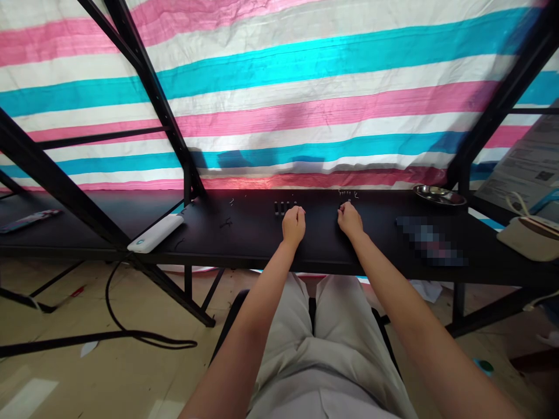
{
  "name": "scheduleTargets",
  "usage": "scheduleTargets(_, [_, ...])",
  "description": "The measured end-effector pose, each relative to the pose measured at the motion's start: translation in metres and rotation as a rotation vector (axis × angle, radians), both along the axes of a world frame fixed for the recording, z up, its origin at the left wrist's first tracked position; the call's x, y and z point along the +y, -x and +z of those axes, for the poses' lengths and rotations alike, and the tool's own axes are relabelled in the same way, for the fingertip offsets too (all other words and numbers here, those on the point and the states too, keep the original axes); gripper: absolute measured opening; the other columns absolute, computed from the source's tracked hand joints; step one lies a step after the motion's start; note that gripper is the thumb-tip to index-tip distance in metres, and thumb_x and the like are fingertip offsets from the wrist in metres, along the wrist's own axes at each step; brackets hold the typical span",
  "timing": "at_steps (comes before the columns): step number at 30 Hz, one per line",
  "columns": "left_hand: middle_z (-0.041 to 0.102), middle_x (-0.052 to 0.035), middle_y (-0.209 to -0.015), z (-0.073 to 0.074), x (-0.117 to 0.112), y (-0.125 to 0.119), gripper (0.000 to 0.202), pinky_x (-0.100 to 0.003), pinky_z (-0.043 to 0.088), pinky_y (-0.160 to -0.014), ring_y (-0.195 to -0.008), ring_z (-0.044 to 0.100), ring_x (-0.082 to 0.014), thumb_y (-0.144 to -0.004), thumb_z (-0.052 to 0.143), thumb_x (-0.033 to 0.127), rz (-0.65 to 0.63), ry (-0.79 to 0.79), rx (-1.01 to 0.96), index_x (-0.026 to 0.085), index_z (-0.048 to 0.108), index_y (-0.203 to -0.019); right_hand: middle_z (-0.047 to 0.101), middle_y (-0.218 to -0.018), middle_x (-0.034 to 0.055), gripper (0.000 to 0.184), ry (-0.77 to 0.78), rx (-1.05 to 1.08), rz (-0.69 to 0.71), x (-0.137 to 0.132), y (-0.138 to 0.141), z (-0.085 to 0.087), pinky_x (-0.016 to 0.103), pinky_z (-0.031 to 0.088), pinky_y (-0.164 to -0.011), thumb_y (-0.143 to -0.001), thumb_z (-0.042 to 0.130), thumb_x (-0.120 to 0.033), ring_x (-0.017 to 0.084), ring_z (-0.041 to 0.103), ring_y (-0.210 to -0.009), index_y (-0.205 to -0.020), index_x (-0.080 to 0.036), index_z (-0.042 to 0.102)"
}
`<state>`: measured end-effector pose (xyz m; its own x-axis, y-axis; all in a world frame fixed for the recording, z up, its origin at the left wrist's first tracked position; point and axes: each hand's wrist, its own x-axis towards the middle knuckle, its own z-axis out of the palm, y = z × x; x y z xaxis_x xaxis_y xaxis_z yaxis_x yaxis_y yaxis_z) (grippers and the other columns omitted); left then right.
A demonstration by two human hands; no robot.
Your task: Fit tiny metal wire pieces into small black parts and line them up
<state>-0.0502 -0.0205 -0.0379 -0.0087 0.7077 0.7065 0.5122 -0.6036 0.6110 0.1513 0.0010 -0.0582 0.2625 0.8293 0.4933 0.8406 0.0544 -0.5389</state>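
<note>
My left hand (294, 226) rests at the black tabletop with its fingers curled closed, right by a short row of small black pieces with silvery ends (282, 208). What it pinches, if anything, is too small or hidden to make out. To the right, my right hand (350, 220) is also closed, fingertips pressed together low over the table. Just beyond it lies a line of tiny pale, wire-like bits (348, 194). Something small and dark shows at its fingertips, but I cannot tell what it is. The two hands are apart.
The narrow black table (244, 244) has a shiny metal dish (439, 195) at the right and a white power strip (156, 233) at the left. Small black scraps (226, 222) lie left of my hands. A beige pouch (530, 237) sits far right. Black frame posts flank a striped sheet (314, 105).
</note>
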Motion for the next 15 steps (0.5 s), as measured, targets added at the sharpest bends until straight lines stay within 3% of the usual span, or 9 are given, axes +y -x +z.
scheduleTargets(5, [0.058, -0.0022, -0.069, 0.000, -0.001, -0.002, 0.029, -0.025, 0.041, -0.068, -0.068, 0.052, -0.0130, -0.091, 0.036, 0.025, -0.008, 0.012, 0.028, 0.017, 0.061, -0.079, 0.058, -0.079, 0.0060, 0.008, -0.109, -0.014, 0.144, -0.009, 0.013, 0.005, 0.028, 0.037, -0.061, -0.081, 0.045, -0.026, 0.018, 0.053, -0.068, -0.085, -0.020, 0.050])
scheduleTargets(8, [0.060, -0.0003, -0.070, -0.001, 0.000, -0.003, 0.022, -0.024, 0.043, -0.067, -0.064, 0.050, -0.0118, -0.085, 0.050, 0.027, -0.099, 0.056, 0.114, 0.019, 0.064, -0.099, 0.056, -0.075, 0.0035, 0.012, -0.236, -0.060, 0.310, -0.017, 0.028, 0.009, 0.026, 0.038, -0.060, -0.085, 0.042, -0.030, 0.015, 0.051, -0.063, -0.085, -0.020, 0.050])
scheduleTargets(11, [0.061, 0.0007, -0.075, -0.003, 0.001, -0.004, 0.034, -0.023, 0.044, -0.067, -0.063, 0.049, -0.0108, -0.081, 0.056, 0.021, -0.200, 0.082, 0.224, 0.022, 0.061, -0.114, 0.056, -0.075, 0.0036, 0.016, -0.305, -0.124, 0.443, -0.023, 0.040, 0.011, 0.025, 0.039, -0.060, -0.087, 0.039, -0.031, 0.014, 0.052, -0.064, -0.086, -0.020, 0.051])
scheduleTargets(15, [0.060, -0.0001, -0.080, -0.003, 0.002, -0.004, 0.032, -0.023, 0.045, -0.067, -0.064, 0.049, -0.0102, -0.080, 0.054, 0.017, -0.217, 0.085, 0.242, 0.022, 0.063, -0.110, 0.060, -0.080, 0.0052, 0.018, -0.332, -0.174, 0.521, -0.023, 0.044, 0.008, 0.025, 0.041, -0.063, -0.089, 0.038, -0.029, 0.015, 0.055, -0.069, -0.091, -0.019, 0.053])
